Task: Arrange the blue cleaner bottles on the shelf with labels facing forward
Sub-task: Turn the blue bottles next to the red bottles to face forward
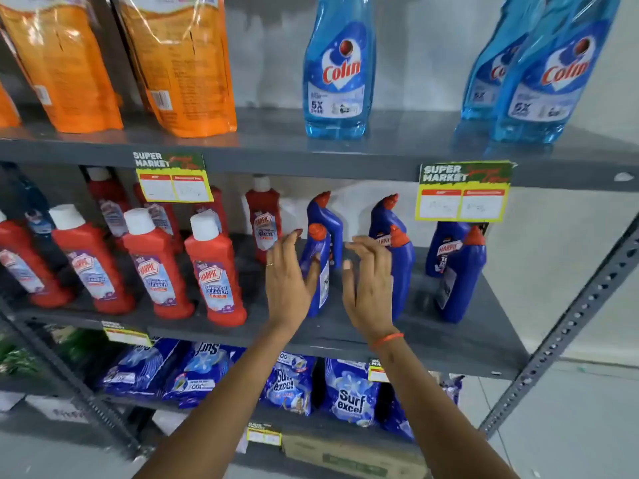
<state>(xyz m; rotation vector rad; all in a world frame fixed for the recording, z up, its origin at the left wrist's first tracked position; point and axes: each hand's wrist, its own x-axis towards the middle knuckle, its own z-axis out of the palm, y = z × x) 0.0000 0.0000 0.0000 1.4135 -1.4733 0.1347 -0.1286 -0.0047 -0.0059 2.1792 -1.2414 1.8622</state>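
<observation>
Several dark blue cleaner bottles with red caps stand on the right half of the grey middle shelf (pixel 449 337). The front left bottle (pixel 320 267) is turned sideways, its label facing right. My left hand (pixel 288 278) touches its left side with the thumb on its front, fingers spread. My right hand (pixel 368 281) hovers just right of it, fingers apart, partly hiding a second front bottle (pixel 403 267). A third front bottle (pixel 463 278) stands at the right, label turned left. Other blue bottles (pixel 325 216) stand behind them.
Red cleaner bottles (pixel 214 271) fill the shelf's left half. Light blue glass-cleaner bottles (pixel 339 67) and orange pouches (pixel 183 63) stand on the shelf above. Blue detergent packs (pixel 349 392) lie below. A slotted metal upright (pixel 567 326) runs along the right side.
</observation>
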